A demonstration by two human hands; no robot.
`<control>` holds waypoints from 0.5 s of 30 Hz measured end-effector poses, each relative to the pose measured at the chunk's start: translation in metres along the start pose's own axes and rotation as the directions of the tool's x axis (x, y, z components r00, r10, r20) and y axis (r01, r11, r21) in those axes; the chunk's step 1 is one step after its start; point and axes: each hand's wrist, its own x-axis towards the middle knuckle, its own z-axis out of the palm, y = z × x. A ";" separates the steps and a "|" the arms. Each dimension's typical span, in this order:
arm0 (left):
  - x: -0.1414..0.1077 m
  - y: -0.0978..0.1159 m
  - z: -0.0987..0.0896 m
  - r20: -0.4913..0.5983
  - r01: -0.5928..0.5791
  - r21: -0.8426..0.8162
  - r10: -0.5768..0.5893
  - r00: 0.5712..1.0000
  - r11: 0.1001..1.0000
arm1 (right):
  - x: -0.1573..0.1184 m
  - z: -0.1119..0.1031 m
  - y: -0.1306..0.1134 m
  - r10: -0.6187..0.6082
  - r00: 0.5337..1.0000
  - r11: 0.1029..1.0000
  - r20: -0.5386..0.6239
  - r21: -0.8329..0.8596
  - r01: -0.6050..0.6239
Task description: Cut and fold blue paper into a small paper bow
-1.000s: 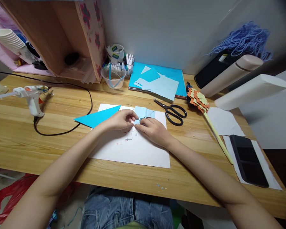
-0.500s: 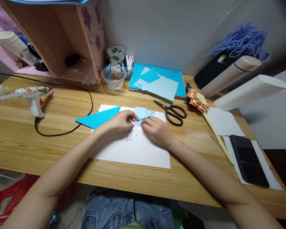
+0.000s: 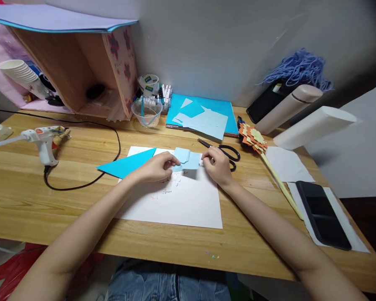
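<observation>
A small light-blue folded paper point(image 3: 191, 160) lies over the top of a white sheet point(image 3: 181, 205) with scribbles on it. At its left edge, my left hand point(image 3: 159, 167) pinches the paper between thumb and fingers. On the other side my right hand point(image 3: 217, 166) has its fingertips pressed together by the paper's right edge; what they hold, if anything, is too small to name. A bright blue paper triangle point(image 3: 128, 163) rests on the sheet's upper left, partly under my left wrist. Black-handled scissors point(image 3: 228, 151) lie just behind my right hand.
A glue gun point(image 3: 45, 144) with its black cord point(image 3: 81, 188) stands at left. Behind are a clear plastic cup point(image 3: 146, 112), markers and blue paper scraps point(image 3: 207, 121). At right are a paper flower point(image 3: 253, 137), a bottle point(image 3: 290, 108) and a black phone point(image 3: 322, 215).
My right hand has moved right, away from my left hand, and now partly hides the scissors' handle. The light-blue paper's right part is spread out into view. The camera view has shifted slightly.
</observation>
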 end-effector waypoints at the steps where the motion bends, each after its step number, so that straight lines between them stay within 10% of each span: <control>1: -0.001 -0.001 -0.002 0.001 -0.031 0.027 0.031 1.000 0.999 | 0.003 -0.002 0.005 0.050 0.999 0.998 0.001 0.048 -0.050; 15: -0.007 0.015 0.005 0.028 -0.321 0.256 0.325 0.945 0.912 | 0.005 -0.001 0.006 -0.215 0.928 0.977 0.303 0.060 0.207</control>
